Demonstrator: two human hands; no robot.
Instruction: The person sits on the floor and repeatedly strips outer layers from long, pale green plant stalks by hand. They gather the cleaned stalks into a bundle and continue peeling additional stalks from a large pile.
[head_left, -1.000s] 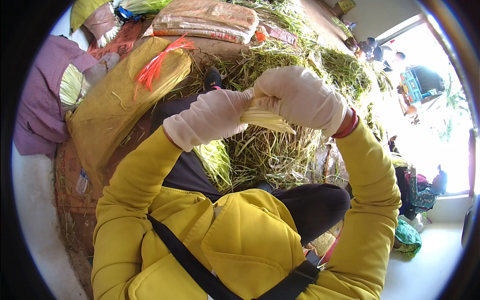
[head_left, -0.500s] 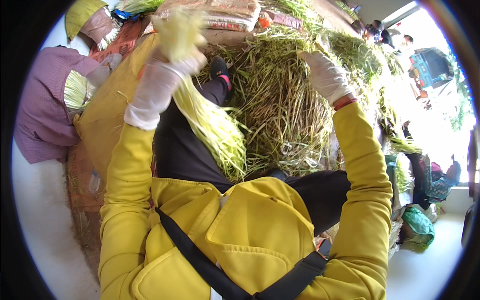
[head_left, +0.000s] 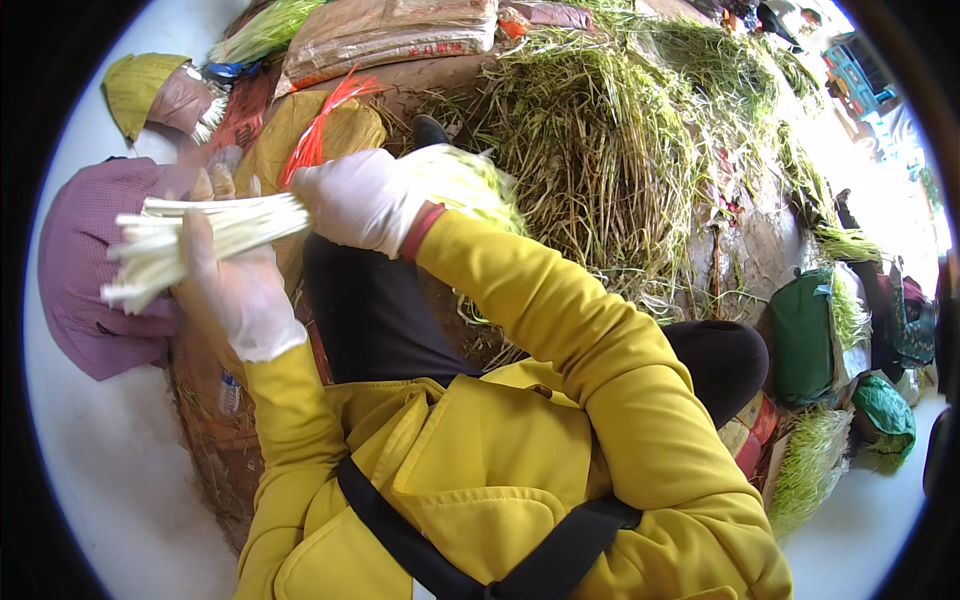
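Note:
A bunch of long white stalks with yellow-green leaves (head_left: 235,232) lies nearly level in front of me, cut white ends to the left. Around its middle my gloved right hand (head_left: 362,203) is closed, the leaves trailing out to the right past the wrist. Nearer the white ends, my gloved left hand (head_left: 248,298) holds the stalks, its thumb in front and its fingertips showing beyond them. Just past the right hand, a tuft of thin red plastic strips (head_left: 318,135) rests by a yellow sack (head_left: 270,145); the hand hides its lower end.
A big heap of loose green and straw-coloured leaves (head_left: 600,170) covers the floor ahead. At far left sits a person in purple checked clothing (head_left: 85,265). Stacked woven sacks (head_left: 385,45) lie at the back; a green bag (head_left: 802,335) stands at right.
My right hand has crossed from the leaf heap to grip the bunch's middle. The bunch has swung from hanging to nearly level, and my left hand has dropped lower and leftward.

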